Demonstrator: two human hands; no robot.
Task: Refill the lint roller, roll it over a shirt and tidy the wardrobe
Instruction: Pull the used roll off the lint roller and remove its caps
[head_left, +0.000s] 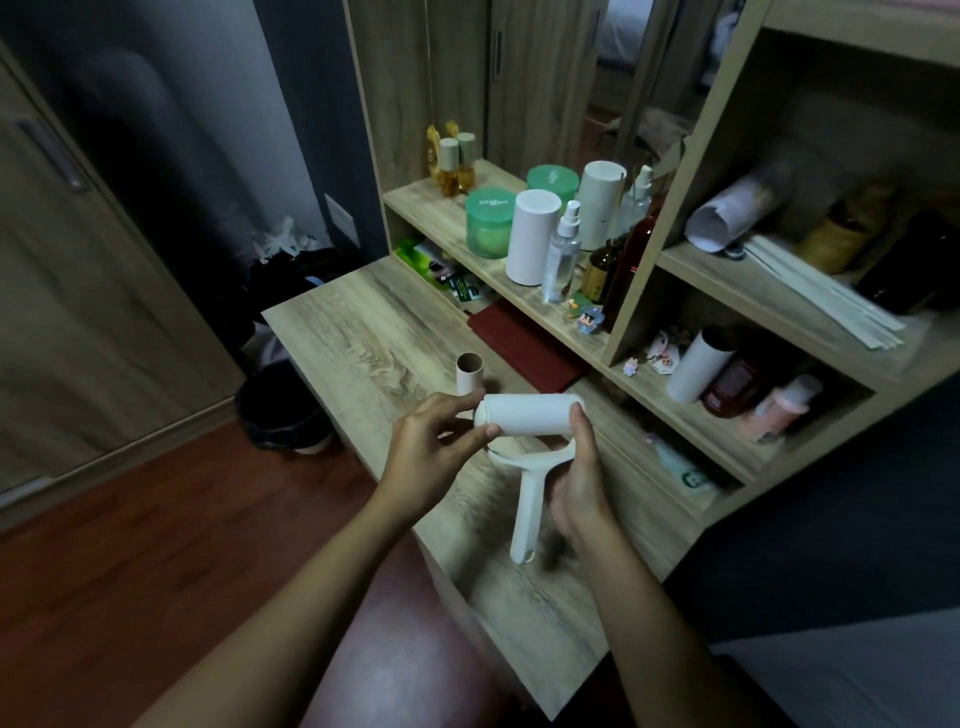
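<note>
I hold a white lint roller (527, 499) above the wooden desk (363, 332). A fresh white refill roll (530, 415) lies across the roller's forked head. My left hand (431, 457) pinches the left end of the roll with thumb and fingers. My right hand (582, 478) grips the fork and the roll's right end, and the handle hangs down toward me. An empty brown cardboard core (469, 373) stands upright on the desk just behind my left hand. No shirt is in view.
Shelves on the right carry white cylinders (530, 236), green jars (488, 223), spray bottles (561, 254) and dark bottles. A dark red cloth (524, 345) lies under the lower shelf. A black bin (280, 405) stands on the floor left of the desk, beside a wardrobe door (78, 260).
</note>
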